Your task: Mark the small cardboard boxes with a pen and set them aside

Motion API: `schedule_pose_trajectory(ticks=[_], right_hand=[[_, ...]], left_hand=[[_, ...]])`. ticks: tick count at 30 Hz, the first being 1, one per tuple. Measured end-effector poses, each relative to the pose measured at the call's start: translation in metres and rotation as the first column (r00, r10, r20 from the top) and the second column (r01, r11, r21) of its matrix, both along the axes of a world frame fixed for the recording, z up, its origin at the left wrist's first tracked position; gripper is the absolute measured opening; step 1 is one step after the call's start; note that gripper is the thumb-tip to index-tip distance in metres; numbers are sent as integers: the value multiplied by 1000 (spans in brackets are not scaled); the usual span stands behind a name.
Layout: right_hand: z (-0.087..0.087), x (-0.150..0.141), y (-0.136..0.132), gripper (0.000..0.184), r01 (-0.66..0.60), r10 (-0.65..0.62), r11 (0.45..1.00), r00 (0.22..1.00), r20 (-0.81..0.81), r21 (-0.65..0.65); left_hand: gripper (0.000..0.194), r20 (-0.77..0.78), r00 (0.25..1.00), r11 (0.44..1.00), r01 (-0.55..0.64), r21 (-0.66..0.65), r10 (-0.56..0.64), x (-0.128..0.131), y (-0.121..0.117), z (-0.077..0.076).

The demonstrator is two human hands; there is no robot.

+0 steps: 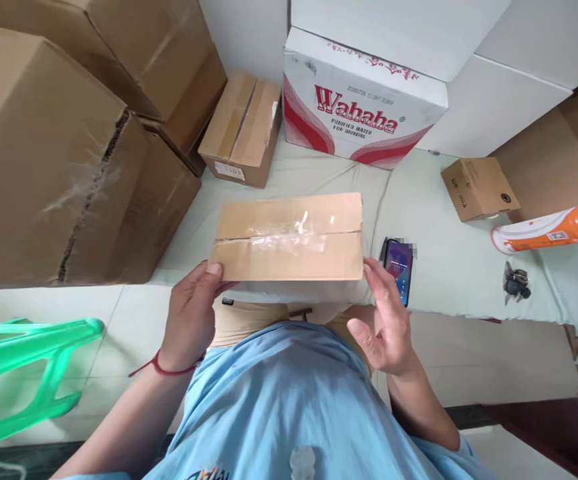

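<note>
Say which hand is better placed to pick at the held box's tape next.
Probably the right hand: its thumb is clear of the box and its fingers are only at the right edge, while the left hand grips the near left corner.

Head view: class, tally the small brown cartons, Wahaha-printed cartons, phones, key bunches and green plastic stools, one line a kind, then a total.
Small brown cartons: 3 (taped carton, labelled carton, small box at right)
Wahaha-printed carton: 1
Phone: 1
Key bunch: 1
Green plastic stool: 1
Total: 7
</note>
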State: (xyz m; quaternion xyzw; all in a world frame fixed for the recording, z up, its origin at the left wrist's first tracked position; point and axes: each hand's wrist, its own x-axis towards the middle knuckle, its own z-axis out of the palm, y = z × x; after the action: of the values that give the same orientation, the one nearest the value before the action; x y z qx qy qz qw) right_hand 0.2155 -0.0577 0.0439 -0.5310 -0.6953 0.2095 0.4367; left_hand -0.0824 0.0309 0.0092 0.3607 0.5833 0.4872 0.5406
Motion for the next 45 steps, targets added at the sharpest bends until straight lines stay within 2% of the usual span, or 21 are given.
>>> schedule_pose_trajectory(ticks=[3, 8, 14, 18, 23, 26, 30, 33, 36, 41, 45], right_hand=[[15, -8, 1, 79, -97, 91, 993, 991, 98, 60], [21, -17, 2, 81, -159, 140, 981, 977, 161, 115], [16, -10, 1, 80, -125, 114, 987, 988, 103, 104], [9, 0, -5, 79, -14, 13, 999, 999, 31, 33], [-8, 14, -10, 67, 125, -147, 985, 970, -194, -118], [-19, 19, -5, 54, 153, -223, 968, 887, -404, -197], [-28, 21, 5, 51, 142, -275, 955, 754, -597, -260], [-32, 21, 8, 48, 169, -335, 934, 715, -614, -313], [-37, 23, 7, 46, 209, -394, 908, 723, -568, -364], [-50, 26, 7, 53, 267, -442, 885, 743, -503, -382], [-54, 26, 11, 50, 282, -443, 885, 757, -480, -371]], left_hand=[[37, 135, 984, 992, -110, -62, 118, 3, 8, 1], [41, 167, 965, 979, -191, -76, 201, 5, 16, -2], [45, 232, 951, 978, -208, -7, 204, 9, 12, -7], [44, 236, 945, 967, -246, 68, 224, 15, 9, 2], [27, 178, 975, 950, -176, 257, 133, 22, 8, 20], [20, 176, 983, 955, -99, 281, 50, 22, 10, 22], [22, 199, 979, 967, -6, 253, -46, 22, 15, 14], [26, 223, 972, 981, 28, 194, -72, 22, 18, 6], [35, 214, 974, 991, 46, 124, -72, 20, 19, -3], [48, 197, 979, 997, 45, 69, -58, 15, 18, -18], [50, 192, 973, 987, 108, 115, -129, 11, 7, -15]])
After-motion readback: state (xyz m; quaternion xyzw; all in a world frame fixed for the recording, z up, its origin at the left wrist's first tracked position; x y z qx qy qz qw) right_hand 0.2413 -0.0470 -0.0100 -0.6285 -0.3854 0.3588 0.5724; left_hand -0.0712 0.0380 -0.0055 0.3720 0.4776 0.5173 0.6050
